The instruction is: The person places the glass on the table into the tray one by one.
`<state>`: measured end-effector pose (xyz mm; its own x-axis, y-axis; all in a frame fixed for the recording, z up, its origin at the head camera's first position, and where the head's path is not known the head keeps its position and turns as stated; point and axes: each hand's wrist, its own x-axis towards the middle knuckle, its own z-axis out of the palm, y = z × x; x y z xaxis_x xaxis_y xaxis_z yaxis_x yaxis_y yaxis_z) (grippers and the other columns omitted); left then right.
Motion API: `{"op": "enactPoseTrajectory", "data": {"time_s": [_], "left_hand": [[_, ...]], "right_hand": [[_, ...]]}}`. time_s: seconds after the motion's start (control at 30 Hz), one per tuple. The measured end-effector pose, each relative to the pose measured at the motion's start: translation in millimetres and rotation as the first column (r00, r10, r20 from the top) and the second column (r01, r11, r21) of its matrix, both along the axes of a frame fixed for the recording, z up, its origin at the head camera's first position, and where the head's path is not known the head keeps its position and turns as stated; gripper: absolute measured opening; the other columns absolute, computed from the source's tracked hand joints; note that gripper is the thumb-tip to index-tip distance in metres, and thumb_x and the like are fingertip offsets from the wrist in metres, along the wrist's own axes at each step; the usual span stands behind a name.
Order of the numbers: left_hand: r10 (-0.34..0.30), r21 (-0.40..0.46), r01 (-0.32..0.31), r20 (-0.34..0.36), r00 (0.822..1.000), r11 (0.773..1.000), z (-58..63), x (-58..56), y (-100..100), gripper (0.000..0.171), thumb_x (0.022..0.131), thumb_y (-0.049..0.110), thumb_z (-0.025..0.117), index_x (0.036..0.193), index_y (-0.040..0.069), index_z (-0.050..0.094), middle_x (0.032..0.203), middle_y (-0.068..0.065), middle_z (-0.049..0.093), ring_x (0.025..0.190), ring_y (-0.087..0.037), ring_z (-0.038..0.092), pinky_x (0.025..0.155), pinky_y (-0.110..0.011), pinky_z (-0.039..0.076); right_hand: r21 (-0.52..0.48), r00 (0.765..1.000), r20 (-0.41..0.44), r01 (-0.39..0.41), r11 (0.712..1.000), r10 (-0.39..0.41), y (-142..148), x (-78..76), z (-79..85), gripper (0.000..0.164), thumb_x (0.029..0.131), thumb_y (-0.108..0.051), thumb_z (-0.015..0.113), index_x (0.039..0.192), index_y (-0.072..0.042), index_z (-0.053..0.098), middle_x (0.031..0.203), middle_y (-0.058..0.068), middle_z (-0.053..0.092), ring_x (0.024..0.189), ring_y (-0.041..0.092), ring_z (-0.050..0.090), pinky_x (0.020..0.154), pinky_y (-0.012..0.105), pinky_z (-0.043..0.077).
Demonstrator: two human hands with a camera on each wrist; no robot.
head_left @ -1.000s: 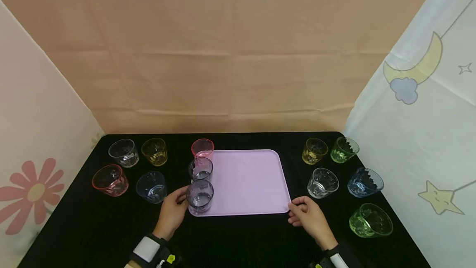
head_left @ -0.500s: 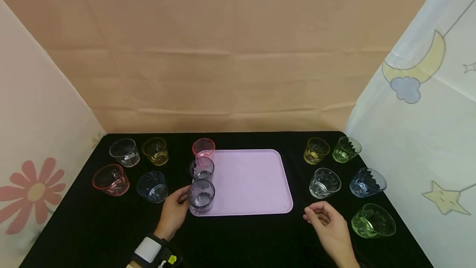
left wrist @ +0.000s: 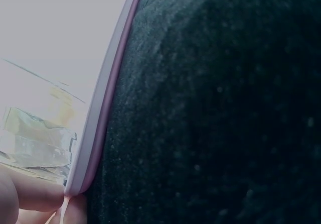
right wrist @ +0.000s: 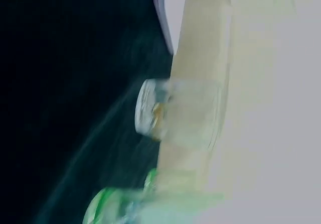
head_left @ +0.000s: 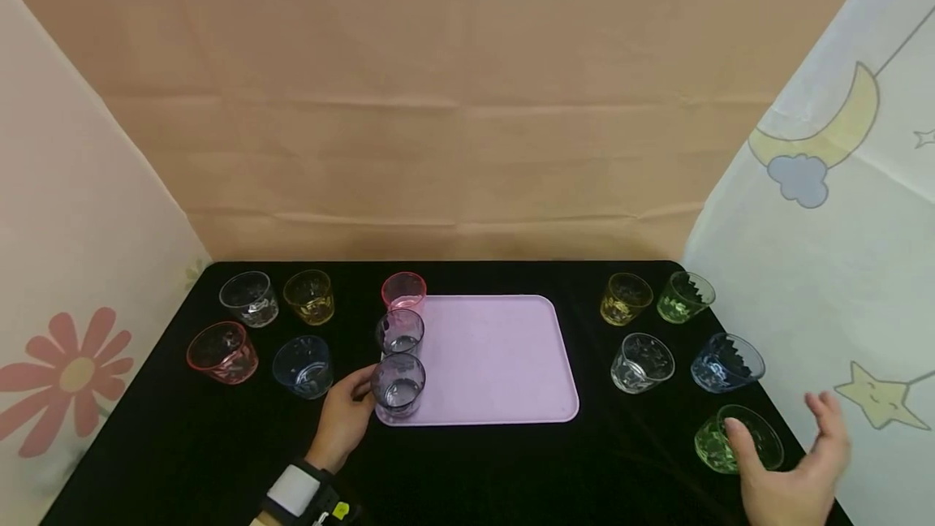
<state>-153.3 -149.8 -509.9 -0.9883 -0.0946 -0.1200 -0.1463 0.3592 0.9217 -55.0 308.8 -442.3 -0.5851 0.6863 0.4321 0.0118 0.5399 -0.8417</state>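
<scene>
My left hand [head_left: 346,415] pinches the near left corner of the pink tray [head_left: 504,364]; in the left wrist view the fingers [left wrist: 40,194] sit on both sides of its rim [left wrist: 103,108]. Just inside that corner stands a grey glass [head_left: 398,396], with a second grey glass [head_left: 400,331] behind it and a red glass [head_left: 403,289] at the far left corner. My right hand [head_left: 792,469] is spread wide, thumb and fingers apart, around the near side of a green glass [head_left: 712,446]. The thumb overlaps that glass in the head view. Nothing is in this hand.
To the left stand a clear glass [head_left: 250,300], a yellow glass [head_left: 310,299], a red glass [head_left: 225,354] and a blue glass [head_left: 303,368]. On the right are yellow [head_left: 624,299], green [head_left: 682,299], clear [head_left: 641,364] and blue glasses [head_left: 723,364]. Cloth walls enclose the black table [head_left: 497,477].
My right hand has let go of the tray's near right corner, moved right to the near green glass and spread its fingers. The left hand keeps its hold on the tray.
</scene>
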Motion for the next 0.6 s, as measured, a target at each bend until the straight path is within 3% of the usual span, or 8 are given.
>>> {"op": "enactPoseTrajectory", "data": {"time_s": [0.07, 0.13, 0.3, 0.47, 0.6], "left_hand": [[-0.001, 0.004, 0.001, 0.003, 1.000, 1.000, -1.2, 0.5, -1, 0.038, 0.097, -0.007, 0.053, 0.134, -0.007, 0.059, 0.132, -0.027, 0.062, 0.120, -0.040, 0.060, 0.097, -0.052, 0.052], [-0.002, 0.012, 0.002, 0.003, 1.000, 1.000, -2.0, 0.8, -1, 0.038, 0.096, -0.007, 0.053, 0.134, -0.007, 0.059, 0.132, -0.026, 0.061, 0.121, -0.040, 0.060, 0.097, -0.052, 0.052], [-0.002, 0.018, 0.003, -0.016, 1.000, 1.000, -3.3, 0.8, 0, 0.038, 0.096, -0.007, 0.054, 0.133, -0.007, 0.060, 0.132, -0.026, 0.062, 0.120, -0.039, 0.060, 0.096, -0.050, 0.053], [-0.011, 0.014, 0.011, -0.025, 1.000, 1.000, -2.6, 1.6, -2, 0.037, 0.096, -0.007, 0.054, 0.133, -0.007, 0.060, 0.133, -0.026, 0.061, 0.119, -0.039, 0.060, 0.095, -0.050, 0.053], [-0.010, 0.022, 0.010, -0.011, 1.000, 1.000, -2.3, 0.8, -2, 0.038, 0.096, -0.006, 0.054, 0.134, -0.006, 0.059, 0.134, -0.026, 0.061, 0.121, -0.039, 0.060, 0.096, -0.050, 0.053]], "right_hand": [[-0.109, 0.997, 0.061, 0.046, 0.993, -0.040, 13, 0.9, -4.0, 0.087, 0.090, -0.022, 0.074, 0.160, -0.017, 0.022, 0.168, 0.001, 0.016, 0.153, 0.011, 0.012, 0.122, 0.025, 0.005], [-0.251, 0.997, 0.068, 0.043, 0.967, -0.026, 25, 0.7, -9.9, 0.095, 0.092, -0.021, 0.072, 0.163, -0.019, 0.009, 0.170, 0.002, 0.005, 0.154, 0.010, 0.003, 0.121, 0.021, 0.000], [-0.526, 0.999, 0.028, -0.008, 0.851, 0.026, 45, -0.1, -30.2, 0.104, 0.097, -0.015, 0.069, 0.162, -0.020, -0.011, 0.169, -0.001, -0.013, 0.152, 0.005, -0.009, 0.117, 0.017, -0.006], [-0.597, 0.993, 0.060, -0.045, 0.801, 0.101, 52, 0.7, -48.3, 0.109, 0.098, -0.020, 0.067, 0.159, -0.024, -0.023, 0.168, -0.002, -0.018, 0.152, 0.007, -0.012, 0.118, 0.020, -0.007], [-0.592, 0.981, 0.111, -0.063, 0.803, 0.159, 53, 2.1, -57.0, 0.110, 0.098, -0.018, 0.065, 0.156, -0.028, -0.028, 0.170, -0.004, -0.008, 0.153, 0.006, -0.004, 0.119, 0.017, 0.002]]}}
